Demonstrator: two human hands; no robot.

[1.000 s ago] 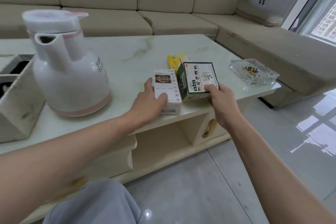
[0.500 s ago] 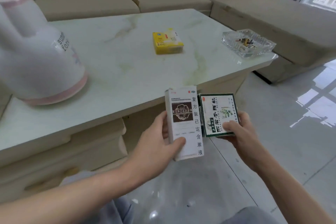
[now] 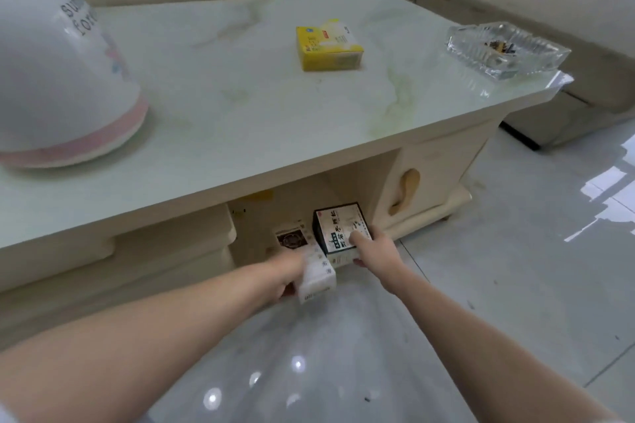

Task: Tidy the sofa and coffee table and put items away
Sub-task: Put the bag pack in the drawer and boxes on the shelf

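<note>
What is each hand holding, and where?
Left hand: white carton, near end. Right hand: dark-edged green-and-white box, near corner, thumb on top.

Both hands reach at the open shelf under the surface (image 3: pixel 240 120): left hand (image 3: pixel 287 273) grips a white box (image 3: pixel 314 271), right hand (image 3: pixel 376 251) a dark-edged box (image 3: pixel 338 228).

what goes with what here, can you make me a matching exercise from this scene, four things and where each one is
Things:
1. yellow box
2. glass ashtray
3. white box
4. green-edged box

Places:
A. in the right hand, at the open shelf under the tabletop
B. near the table's right corner
C. in the left hand, at the open shelf under the tabletop
D. middle of the tabletop

Pairs: 1-D, 2-B, 3-C, 4-A
</note>
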